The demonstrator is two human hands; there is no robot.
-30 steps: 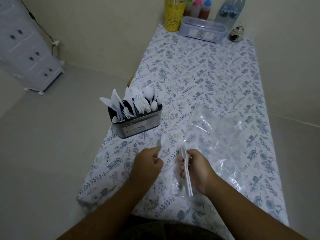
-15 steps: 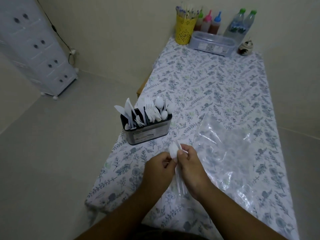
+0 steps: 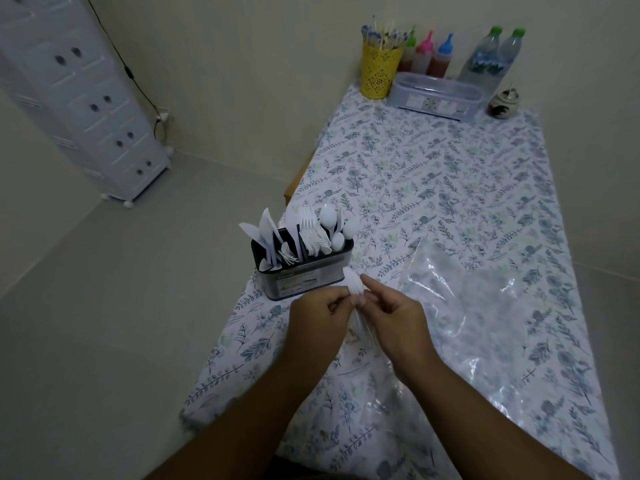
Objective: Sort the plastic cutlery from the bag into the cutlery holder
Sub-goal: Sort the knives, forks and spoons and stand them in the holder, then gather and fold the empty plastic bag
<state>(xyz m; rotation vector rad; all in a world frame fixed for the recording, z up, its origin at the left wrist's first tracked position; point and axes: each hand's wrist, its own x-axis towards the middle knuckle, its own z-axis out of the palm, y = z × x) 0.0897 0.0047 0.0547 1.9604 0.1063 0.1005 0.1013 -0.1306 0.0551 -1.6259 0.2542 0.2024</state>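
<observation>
- Near the table's left edge: left hand and right hand together pinching white plastic cutlery.
- Just beyond: cutlery holder, filled.
- Right: clear plastic bag, lying flat.

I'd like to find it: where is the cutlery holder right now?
The cutlery holder stands near the table's left edge, just beyond the left hand, left of the plastic bag.

The cutlery holder stands on the table near its left edge, and the bag lies to its right. Both hands are just in front of the holder. Bottles and a box stand at the far end.
</observation>
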